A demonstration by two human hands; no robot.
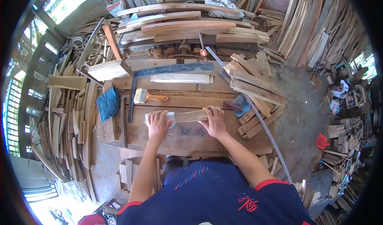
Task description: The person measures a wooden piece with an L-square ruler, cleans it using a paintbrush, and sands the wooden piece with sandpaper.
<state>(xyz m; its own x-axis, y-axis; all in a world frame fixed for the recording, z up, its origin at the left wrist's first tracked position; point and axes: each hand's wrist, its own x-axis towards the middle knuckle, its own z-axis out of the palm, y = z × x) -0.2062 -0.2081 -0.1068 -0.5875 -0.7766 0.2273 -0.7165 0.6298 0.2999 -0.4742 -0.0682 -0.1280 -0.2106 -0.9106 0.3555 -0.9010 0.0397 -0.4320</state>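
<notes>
A short wooden strip point(189, 116) lies crosswise over the workbench point(179, 141) in front of me. My left hand point(159, 125) is closed on a white pad, which rests at the strip's left end. My right hand point(214, 122) grips the strip's right end, thumb on the near side and fingers over the top. Beyond the hands lies a brush point(151, 96) with a wooden handle. A dark metal square point(171, 68) and pale wood strips point(181, 78) are farther back on the bench.
Stacked wood pieces point(257, 89) and a long ruler point(265, 127) occupy the bench's right side. At the left are a blue cloth point(107, 104), a hammer point(123, 121) and a wooden block point(109, 70). Long boards point(187, 26) lie behind the bench.
</notes>
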